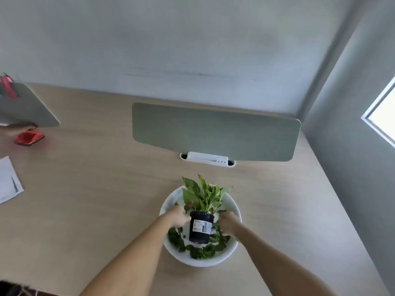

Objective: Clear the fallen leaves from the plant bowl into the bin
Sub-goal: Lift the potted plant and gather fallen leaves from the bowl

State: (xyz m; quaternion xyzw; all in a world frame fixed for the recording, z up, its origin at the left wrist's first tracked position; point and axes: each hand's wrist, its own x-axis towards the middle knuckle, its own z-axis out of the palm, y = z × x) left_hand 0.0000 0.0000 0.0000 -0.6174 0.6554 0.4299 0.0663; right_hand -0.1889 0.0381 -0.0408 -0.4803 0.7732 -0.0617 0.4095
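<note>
Two bare hands on a black nursery pot [201, 227], standing in a white plant bowl [232, 207] near the front edge of the counter [96, 178]. Left hand [178, 217] pressed to the pot's 9 o'clock side, right hand [228, 226] to its 3 o'clock side, each grip closed against the pot wall, fingertips hidden behind pot and foliage. Pot leaning slightly toward 12 o'clock, label facing the wearer, living plant [203, 195] rising from its rim. Probably held from both sides to lift or tip it out of the way, since the fallen leaves [201, 252] lie in a ring around its base, thickest from 4 to 8 o'clock on the bowl floor, partly tucked under the pot. No bin in view, so the drop point cannot be told. At 12 o'clock beyond the bowl, a grey-green divider panel [215, 131] in a white holder [207, 158]; at far 9 o'clock a red stapler-like object [29, 137] and some paper [9, 180], well apart from the work. Leaves not yet cleared.
</note>
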